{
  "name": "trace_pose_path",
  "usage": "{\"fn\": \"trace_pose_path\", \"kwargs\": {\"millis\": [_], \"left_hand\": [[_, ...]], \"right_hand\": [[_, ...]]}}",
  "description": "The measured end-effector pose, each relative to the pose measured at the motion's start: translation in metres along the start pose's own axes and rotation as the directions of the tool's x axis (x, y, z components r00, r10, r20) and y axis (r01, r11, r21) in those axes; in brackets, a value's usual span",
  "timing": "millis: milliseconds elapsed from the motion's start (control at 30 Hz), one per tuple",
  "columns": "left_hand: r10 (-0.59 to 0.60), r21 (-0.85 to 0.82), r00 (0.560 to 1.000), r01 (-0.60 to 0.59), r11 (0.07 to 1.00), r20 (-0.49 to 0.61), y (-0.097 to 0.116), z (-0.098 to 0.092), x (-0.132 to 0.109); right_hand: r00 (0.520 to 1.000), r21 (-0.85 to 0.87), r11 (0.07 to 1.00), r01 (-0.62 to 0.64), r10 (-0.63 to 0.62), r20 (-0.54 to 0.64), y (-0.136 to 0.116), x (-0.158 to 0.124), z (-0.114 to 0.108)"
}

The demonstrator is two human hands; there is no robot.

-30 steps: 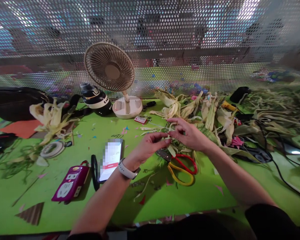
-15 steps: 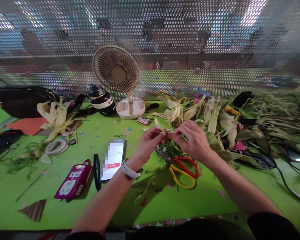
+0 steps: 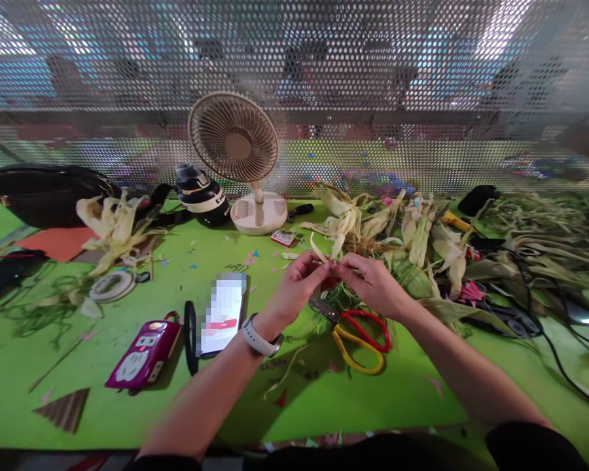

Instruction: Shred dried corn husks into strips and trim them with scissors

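Observation:
My left hand [image 3: 297, 288] and my right hand [image 3: 370, 282] meet over the table, thumbs and fingertips pinched together. Between them is a pale strip of corn husk [image 3: 318, 248], its free end curling up above the left fingers. Both hands are closed on it; the part inside the fingertips is hidden. Scissors [image 3: 358, 340] with one red and one yellow handle lie just below the right hand, blades pointing up and left. Green shredded strands [image 3: 344, 296] are spread under the hands. Behind them lies a heap of dried corn husks [image 3: 346, 219].
A phone [image 3: 223, 314] and a purple device [image 3: 144, 353] lie to the left. A fan [image 3: 258, 216] and a black bottle [image 3: 202, 199] stand behind, before a perforated metal screen [image 3: 324, 78]. A tape roll [image 3: 112, 286] lies far left; black cables [image 3: 544, 340] run at right.
My right hand has turned and lowered slightly, its fingers now closer to the left fingertips. More of the pale husk strip shows above the hands. The view has shifted a little.

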State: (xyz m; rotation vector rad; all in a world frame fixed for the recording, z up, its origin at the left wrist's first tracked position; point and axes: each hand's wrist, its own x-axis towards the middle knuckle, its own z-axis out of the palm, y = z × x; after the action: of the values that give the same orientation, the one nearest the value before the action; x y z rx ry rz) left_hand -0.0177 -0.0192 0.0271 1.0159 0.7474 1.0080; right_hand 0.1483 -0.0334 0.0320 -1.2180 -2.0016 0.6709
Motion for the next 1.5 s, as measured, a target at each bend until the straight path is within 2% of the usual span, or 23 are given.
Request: {"fn": "trace_pose_path", "kwargs": {"millis": [200,267,400,467,600,700,833,967,1100,1167,1300,1367,1500], "left_hand": [[0.010,-0.004,1.000,-0.010,1.000,0.022,0.000,-0.004,0.001],[0.028,0.021,0.999,-0.029,0.999,0.021,0.000,-0.002,0.000],[0.050,0.095,0.999,-0.051,0.994,0.017,-0.004,0.004,-0.002],[0.046,0.117,0.998,-0.051,0.992,0.043,-0.008,0.007,-0.003],[0.025,0.194,0.997,-0.038,0.980,0.068,-0.012,0.010,-0.006],[0.034,0.270,0.999,-0.040,0.962,0.026,-0.012,0.011,-0.009],[0.138,0.364,0.989,-0.107,0.925,-0.059,-0.012,0.012,-0.013],[0.241,0.398,0.964,-0.177,0.900,-0.116,-0.015,0.012,-0.015],[0.258,0.377,0.955,-0.187,0.907,-0.149,-0.021,0.011,-0.015],[0.229,0.332,0.966,-0.179,0.926,-0.117,-0.024,0.011,-0.014],[0.184,0.202,0.983,-0.185,0.962,0.021,-0.027,0.011,-0.012],[0.146,0.163,0.988,-0.151,0.975,0.041,-0.026,0.011,-0.010],[0.073,0.107,0.997,-0.077,0.991,0.037,-0.025,0.007,-0.005]], "right_hand": [[0.992,0.015,1.000,-0.023,0.025,-0.127,0.004,0.002,-0.008],[0.995,0.024,0.999,-0.029,0.031,-0.091,0.004,0.002,-0.013],[0.997,0.163,0.984,-0.075,0.068,0.044,0.002,0.002,-0.016],[0.995,0.193,0.976,-0.097,0.089,0.048,0.001,0.001,-0.012],[0.975,0.220,0.965,-0.139,0.172,-0.139,0.004,0.001,0.005],[0.953,0.237,0.966,-0.108,0.169,-0.253,0.004,0.001,0.015],[0.941,0.236,0.969,-0.080,0.151,-0.302,0.000,-0.001,0.017],[0.906,0.235,0.971,-0.050,0.143,-0.399,-0.002,-0.003,0.016],[0.873,0.246,0.969,-0.028,0.144,-0.467,0.000,-0.003,0.017],[0.866,0.224,0.974,-0.008,0.119,-0.486,0.000,-0.003,0.017],[0.902,0.116,0.993,0.018,0.034,-0.430,0.000,-0.004,0.016],[0.912,0.084,0.996,0.036,0.002,-0.411,0.001,-0.004,0.015],[0.893,0.072,0.995,0.063,-0.024,-0.450,0.006,-0.002,0.016]]}}
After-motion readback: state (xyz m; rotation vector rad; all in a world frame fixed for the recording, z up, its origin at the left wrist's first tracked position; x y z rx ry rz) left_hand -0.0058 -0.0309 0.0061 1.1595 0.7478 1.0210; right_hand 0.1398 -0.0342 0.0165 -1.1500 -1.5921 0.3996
